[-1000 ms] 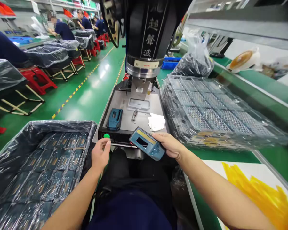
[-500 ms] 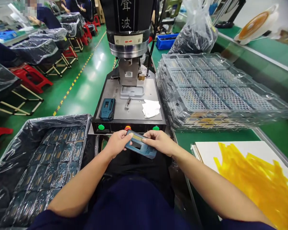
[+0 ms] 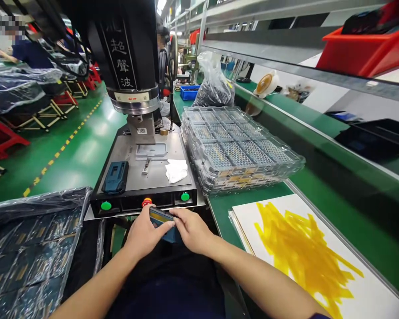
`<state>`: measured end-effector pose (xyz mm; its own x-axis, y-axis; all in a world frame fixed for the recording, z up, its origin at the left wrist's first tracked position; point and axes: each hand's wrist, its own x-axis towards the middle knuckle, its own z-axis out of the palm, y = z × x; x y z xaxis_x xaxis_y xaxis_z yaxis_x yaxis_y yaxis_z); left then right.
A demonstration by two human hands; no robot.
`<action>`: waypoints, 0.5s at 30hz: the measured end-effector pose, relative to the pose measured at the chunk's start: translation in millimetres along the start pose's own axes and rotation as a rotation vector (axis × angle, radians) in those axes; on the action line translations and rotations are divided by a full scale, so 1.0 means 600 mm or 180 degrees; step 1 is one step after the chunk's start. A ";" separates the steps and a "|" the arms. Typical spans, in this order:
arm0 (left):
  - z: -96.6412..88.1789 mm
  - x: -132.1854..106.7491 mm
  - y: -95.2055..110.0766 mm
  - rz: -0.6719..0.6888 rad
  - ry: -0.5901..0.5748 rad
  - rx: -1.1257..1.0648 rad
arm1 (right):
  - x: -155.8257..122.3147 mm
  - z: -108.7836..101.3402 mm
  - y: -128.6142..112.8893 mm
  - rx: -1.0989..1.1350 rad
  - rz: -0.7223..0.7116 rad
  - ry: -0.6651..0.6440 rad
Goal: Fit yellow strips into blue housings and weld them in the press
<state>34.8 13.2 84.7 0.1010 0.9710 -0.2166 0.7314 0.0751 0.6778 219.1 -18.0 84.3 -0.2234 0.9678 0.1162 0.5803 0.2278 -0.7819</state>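
1. The left hand [image 3: 142, 235] and the right hand [image 3: 192, 230] are close together over the lap. Both are clamped on a blue casing [image 3: 160, 218], pinching it at its edges with the fingertips.
2. The blue casing sits tilted between the hands, just below the front edge of the welding machine [image 3: 129, 57]. It is near the red stop button [image 3: 146, 202], which lies between the left green button [image 3: 105, 205] and the right green button [image 3: 185, 196]. A yellow band shows on the casing's upper face.
3. On the machine's plate [image 3: 156, 180] a second casing [image 3: 115, 177] lies at the left. A white cloth [image 3: 176, 170] lies at the right, just beside the empty nest [image 3: 151, 150] under the press head.
4. A plastic-lined bin [image 3: 53, 200] of blue casings stands to the left. To the right, on the counter [image 3: 226, 206], are a stack of clear trays [image 3: 232, 150] and a white sheet with yellow strips [image 3: 302, 252].
5. What could go wrong:
   - The hold is on the edges only, so a slip could let the casing twist free and drop into the lap or onto the floor.
   - The knuckles are close under the red stop button, and a careless upward move could knock it.
   - The cloth lies near enough to the nest to be dragged in and caught.
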 end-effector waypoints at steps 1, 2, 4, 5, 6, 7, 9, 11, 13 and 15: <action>0.001 0.000 0.004 -0.0061 0.0056 0.0018 | -0.004 0.001 0.001 0.0025 -0.0081 0.0014; 0.001 0.001 0.006 -0.0068 0.0081 -0.0034 | -0.008 0.000 0.001 0.0028 -0.0143 0.0000; 0.000 0.005 0.004 0.0048 0.0094 -0.0370 | -0.014 -0.009 -0.001 -0.0050 -0.0222 -0.0098; 0.000 0.008 0.001 0.0108 0.0105 -0.0660 | -0.016 -0.017 -0.003 -0.0149 -0.0247 -0.0189; 0.000 0.010 -0.002 0.0128 0.0118 -0.1015 | -0.018 -0.025 -0.007 -0.0294 -0.0276 -0.0303; 0.001 0.013 -0.006 0.0099 0.0132 -0.1406 | -0.020 -0.033 -0.012 -0.0479 -0.0319 -0.0429; 0.002 0.016 -0.009 -0.0060 0.0110 -0.2175 | -0.022 -0.048 -0.023 -0.0907 -0.0442 -0.0648; 0.000 0.016 -0.008 -0.0213 -0.0029 -0.2779 | -0.019 -0.059 -0.035 -0.1299 -0.0603 -0.0743; -0.004 0.015 -0.006 -0.0262 -0.0124 -0.3101 | -0.010 -0.071 -0.045 -0.1560 -0.0801 -0.0748; -0.014 0.017 -0.010 -0.0234 -0.0001 -0.3119 | 0.010 -0.091 -0.052 -0.1700 -0.0993 -0.0625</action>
<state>25.7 24.6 84.3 0.0778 0.9563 -0.2817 -0.1472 0.2905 0.9455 242.0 -13.3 142.9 -0.5542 0.8214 0.1347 0.7633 0.5661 -0.3114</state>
